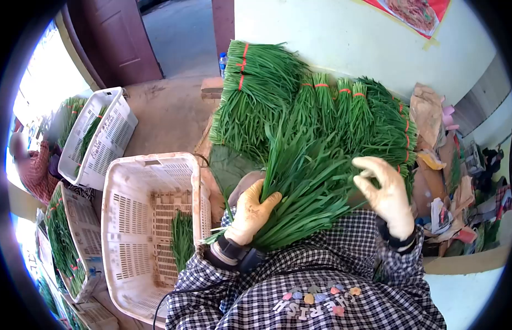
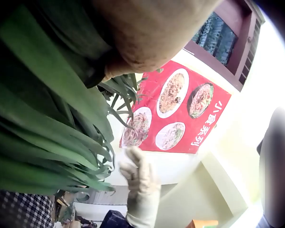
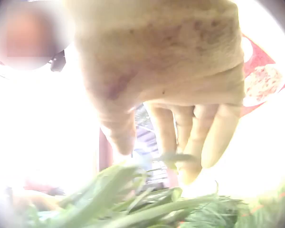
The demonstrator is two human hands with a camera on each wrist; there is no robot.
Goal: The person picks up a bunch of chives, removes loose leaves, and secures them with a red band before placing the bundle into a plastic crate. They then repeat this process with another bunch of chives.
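The gloved left hand (image 1: pixel 250 212) grips a loose bunch of long green leaves (image 1: pixel 305 203), thumb across it, held over the lap. In the left wrist view the bunch (image 2: pixel 47 118) fills the left side, below the gloved palm (image 2: pixel 152 33). The gloved right hand (image 1: pixel 387 195) is raised just right of the leaf tips, fingers bent loosely and apart, holding nothing in the head view. The right wrist view has this hand (image 3: pixel 161 71) above the leaves (image 3: pixel 133 204), thumb and fingers pointing down with a gap between them.
Bundles tied with red bands (image 1: pixel 267 71) are piled against the wall. A white crate (image 1: pixel 151 236) with some greens stands at the left, other crates (image 1: pixel 102 137) beyond it. Another person (image 1: pixel 36 170) sits far left. Bags and papers (image 1: pixel 437 165) lie at the right.
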